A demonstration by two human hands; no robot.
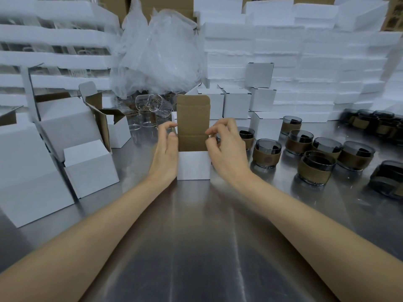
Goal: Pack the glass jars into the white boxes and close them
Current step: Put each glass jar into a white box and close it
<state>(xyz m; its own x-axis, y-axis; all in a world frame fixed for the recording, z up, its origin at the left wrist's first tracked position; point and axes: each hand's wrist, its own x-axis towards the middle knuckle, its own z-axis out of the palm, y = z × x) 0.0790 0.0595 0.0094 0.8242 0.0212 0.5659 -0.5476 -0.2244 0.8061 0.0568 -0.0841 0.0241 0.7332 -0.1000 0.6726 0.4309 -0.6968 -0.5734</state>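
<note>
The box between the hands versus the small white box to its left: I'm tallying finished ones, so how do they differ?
The box between the hands is open, its lid flap upright, brown inside showing; the small box on the left is closed, all white. The left hand and right hand flank the open one; no hand touches the closed one. Both are white cardboard on the metal table.

Both bare forearms reach forward and converge. The left hand (166, 149) and right hand (226, 148) stand palms facing each other, fingers curled inward, thumbs near forefingers.
</note>
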